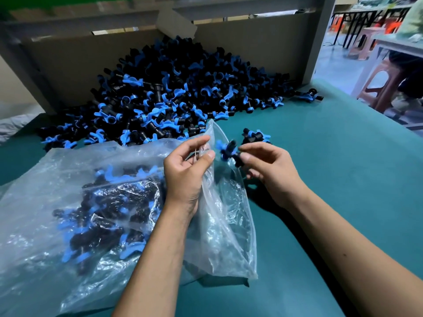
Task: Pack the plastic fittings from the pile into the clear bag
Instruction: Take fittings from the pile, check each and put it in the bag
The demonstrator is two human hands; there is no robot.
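your left hand (186, 172) pinches the crinkled clear plastic bag (219, 225) by its mouth, likely to keep it open. your right hand (266, 167) grips a black-and-blue plastic fitting (227, 150) just beside that mouth, ready to drop in.

Factory packing bench: heaped fittings pile (174, 92), green-topped worktable (332, 156), plastic stools (380, 85).

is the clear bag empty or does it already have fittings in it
Partly filled. Black and blue fittings show through the clear bag at its left end, while the part near the left hand holding its mouth looks empty.

Bright even light, glare on clear bag (68, 179), blurred, warped edges
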